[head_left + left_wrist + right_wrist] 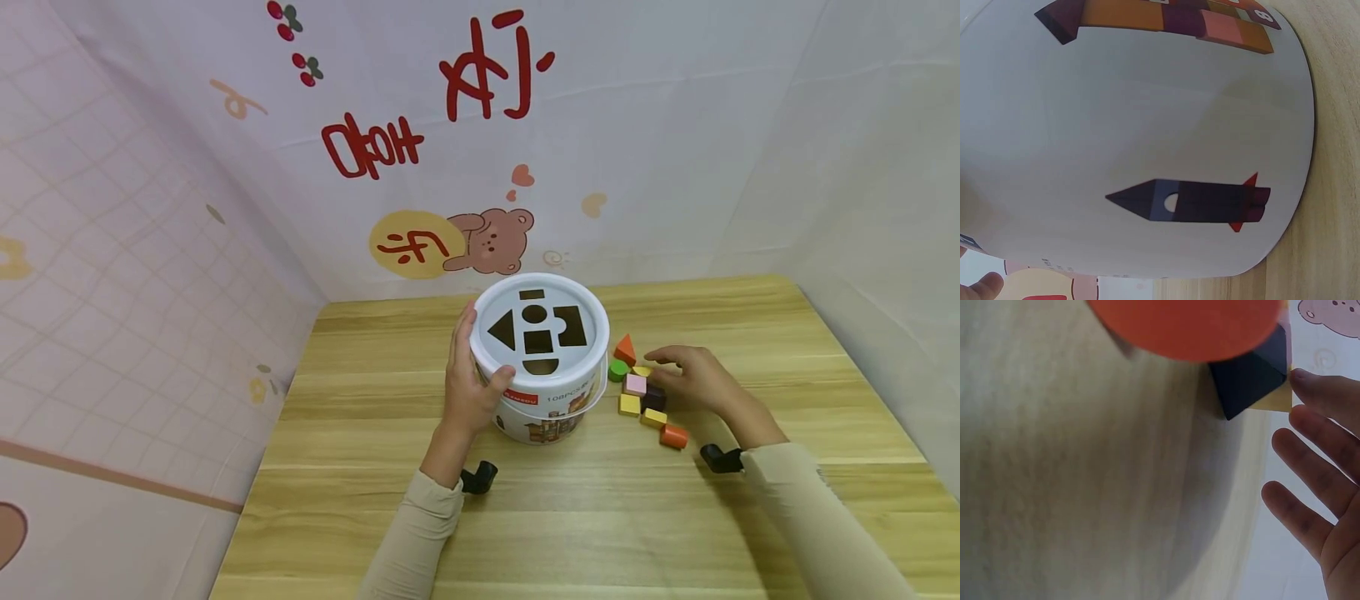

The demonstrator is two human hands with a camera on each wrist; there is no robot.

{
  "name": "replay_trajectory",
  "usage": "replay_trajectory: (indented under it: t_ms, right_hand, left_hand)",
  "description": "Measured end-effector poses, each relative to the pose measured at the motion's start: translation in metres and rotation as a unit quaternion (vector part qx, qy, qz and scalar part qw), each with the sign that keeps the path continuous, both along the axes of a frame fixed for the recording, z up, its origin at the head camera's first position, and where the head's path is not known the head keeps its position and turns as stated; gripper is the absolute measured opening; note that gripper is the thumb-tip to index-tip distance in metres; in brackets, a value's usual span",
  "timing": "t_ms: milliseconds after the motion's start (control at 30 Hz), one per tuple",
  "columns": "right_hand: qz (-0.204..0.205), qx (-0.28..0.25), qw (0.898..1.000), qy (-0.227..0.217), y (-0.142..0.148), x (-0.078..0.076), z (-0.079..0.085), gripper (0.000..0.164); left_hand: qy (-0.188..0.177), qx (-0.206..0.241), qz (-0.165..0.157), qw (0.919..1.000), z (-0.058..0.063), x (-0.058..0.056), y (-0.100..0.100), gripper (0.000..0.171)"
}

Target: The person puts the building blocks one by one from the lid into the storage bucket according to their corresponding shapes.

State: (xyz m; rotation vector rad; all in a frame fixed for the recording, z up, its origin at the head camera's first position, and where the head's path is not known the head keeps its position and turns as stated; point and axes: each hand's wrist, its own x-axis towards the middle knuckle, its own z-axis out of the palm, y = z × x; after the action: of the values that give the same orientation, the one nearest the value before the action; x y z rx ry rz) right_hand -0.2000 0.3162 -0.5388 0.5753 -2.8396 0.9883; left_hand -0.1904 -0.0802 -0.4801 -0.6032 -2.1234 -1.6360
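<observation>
A white bucket stands on the table, its lid cut with several shaped holes. My left hand rests against the bucket's left side, fingers extended along the rim and thumb on the front edge. Close to the bucket's right lies a group of small blocks: an orange triangle, a green round block, a pink block, a black block, several yellow blocks and an orange cylinder. Over the group's right side hovers my right hand, fingers spread and holding nothing.
The wooden table meets a white printed cloth wall at the back. Cloth also hangs on both sides. A thin white handle hangs at the bucket's right. Black wrist mounts sit on both forearms.
</observation>
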Motion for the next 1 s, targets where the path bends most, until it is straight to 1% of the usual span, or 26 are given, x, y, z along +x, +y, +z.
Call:
replay_trajectory:
  t_ms: [300,500,733,1000]
  right_hand:
    - [0.012,0.016,1.0,-0.012,-0.005,-0.003,-0.008,0.025]
    - [0.013,0.019,1.0,-0.016,-0.008,-0.002,-0.01,0.025]
    - [0.01,0.022,1.0,0.009,-0.007,-0.002,-0.006,0.025]
    - [0.005,0.008,0.999,0.036,-0.008,0.002,0.008,0.027]
  left_hand:
    - [-0.002,0.006,-0.005,1.0,0.0,0.0,0.0,0.104]
    - [0.0,0.001,0.002,1.0,0.0,0.0,0.0,0.106]
    - [0.004,0.0,0.003,1.0,0.0,0.0,0.0,0.105]
    - [0.004,-0.002,0.008,1.0,0.0,0.0,0.0,0.105]
